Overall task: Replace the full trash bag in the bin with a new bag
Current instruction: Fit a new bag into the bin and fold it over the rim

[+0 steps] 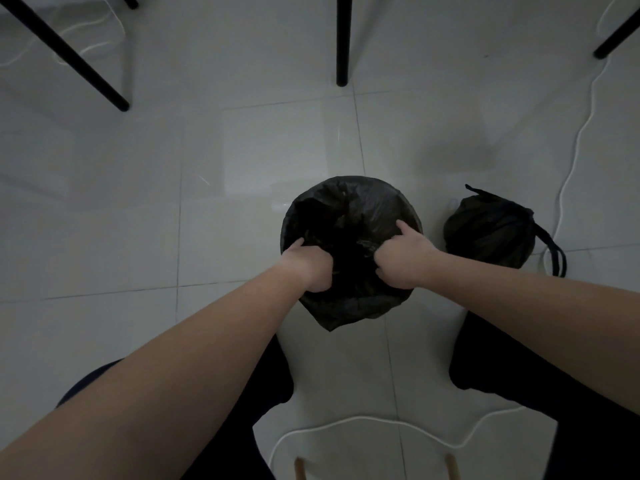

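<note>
A round bin stands on the tiled floor in front of me, wrapped in a black new bag (349, 199) whose edge is folded over the rim. My left hand (306, 266) grips the bag's edge at the near left of the rim, its fingers hidden inside. My right hand (403, 259) grips the edge at the near right, thumb stretched along the rim. To the right of the bin sits the full trash bag (491, 230), black and tied, with drawstring loops lying on the floor.
Black furniture legs (343, 39) stand on the floor ahead, with others at the far left and far right. A white cable (575, 143) runs down the right side and another crosses near my legs. Pale tiles (207, 202) surround the bin.
</note>
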Motion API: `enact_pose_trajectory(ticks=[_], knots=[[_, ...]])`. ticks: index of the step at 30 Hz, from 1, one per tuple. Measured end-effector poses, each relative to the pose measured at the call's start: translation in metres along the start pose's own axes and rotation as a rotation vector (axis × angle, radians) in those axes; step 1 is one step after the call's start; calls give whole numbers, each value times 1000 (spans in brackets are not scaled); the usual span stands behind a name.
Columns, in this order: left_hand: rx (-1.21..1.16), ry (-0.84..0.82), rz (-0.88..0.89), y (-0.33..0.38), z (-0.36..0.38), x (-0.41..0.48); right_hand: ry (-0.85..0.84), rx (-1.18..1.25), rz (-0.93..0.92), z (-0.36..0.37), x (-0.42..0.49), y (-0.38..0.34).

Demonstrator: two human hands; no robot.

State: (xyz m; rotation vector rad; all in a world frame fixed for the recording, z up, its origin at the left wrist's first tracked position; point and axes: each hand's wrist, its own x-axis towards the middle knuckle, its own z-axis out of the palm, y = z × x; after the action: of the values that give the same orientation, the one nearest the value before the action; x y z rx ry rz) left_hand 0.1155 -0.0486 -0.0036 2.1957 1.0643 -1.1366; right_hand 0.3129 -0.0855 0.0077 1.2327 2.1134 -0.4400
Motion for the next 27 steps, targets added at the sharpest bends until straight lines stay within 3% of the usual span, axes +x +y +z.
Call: enact_pose_trajectory(ticks=[2,4,6,9,14,17,22,27], knots=[[29,134,-3,2,-1,2,189,9,-42,1,6,0],[101,206,-43,2,1,4,268,-63,-47,7,12,-1],[191,160,-126,-1,4,5,195,-113,35,11,13,3],[374,-38,-233,-9,6,4,-45,-234,236,20,13,14],[551,-110,-218,-12,0,-3,-159,-287,256,14,14,10],[435,-52,-176,-3,-6,-3,-143,-250,206,4,14,4],[225,320,-75,4,-7,2,204,-29,0,3,22,3],[281,295,-146,-1,-2,15,126,-118,80,19,29,10]])
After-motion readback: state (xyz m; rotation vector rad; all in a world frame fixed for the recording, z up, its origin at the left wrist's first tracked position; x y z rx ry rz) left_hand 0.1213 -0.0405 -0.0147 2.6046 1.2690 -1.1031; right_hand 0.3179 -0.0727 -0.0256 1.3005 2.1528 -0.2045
